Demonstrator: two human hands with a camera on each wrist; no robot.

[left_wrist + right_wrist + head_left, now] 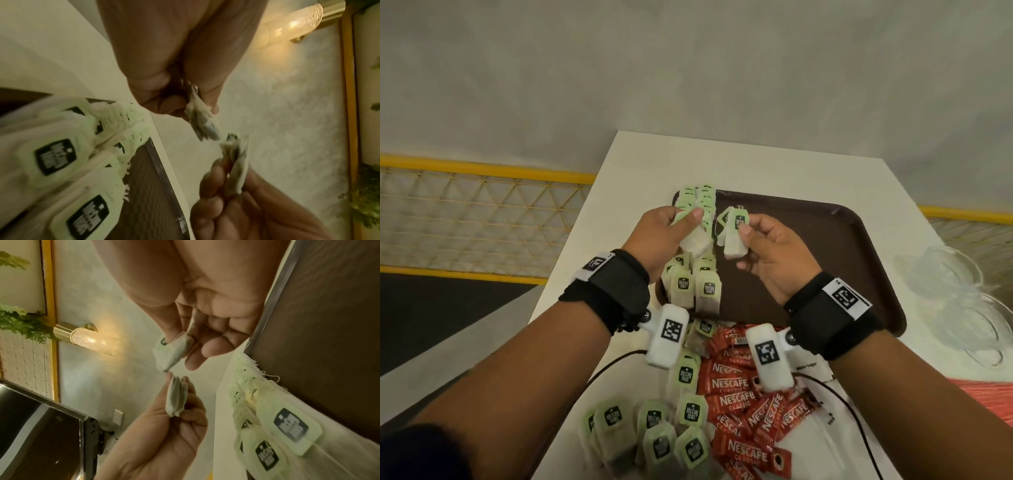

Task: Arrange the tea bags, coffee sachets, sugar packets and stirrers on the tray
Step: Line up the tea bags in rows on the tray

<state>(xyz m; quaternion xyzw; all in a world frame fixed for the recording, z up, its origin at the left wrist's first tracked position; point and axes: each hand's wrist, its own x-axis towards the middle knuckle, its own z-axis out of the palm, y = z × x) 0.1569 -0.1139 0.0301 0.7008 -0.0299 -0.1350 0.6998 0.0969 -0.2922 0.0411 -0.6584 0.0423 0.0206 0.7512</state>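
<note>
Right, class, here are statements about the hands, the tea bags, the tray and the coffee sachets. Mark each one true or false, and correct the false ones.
1. Both hands hold tea bags. True: the left hand grips tea bags and the right hand pinches a tea bag.
2. The tray is blue. False: it is dark brown.
3. Tea bags lie in rows along the tray's left side. True.
4. The red coffee sachets are already on the tray. False: they lie on the table, nearer the person.
5. The right half of the tray is full of tea bags. False: it is bare.
</note>
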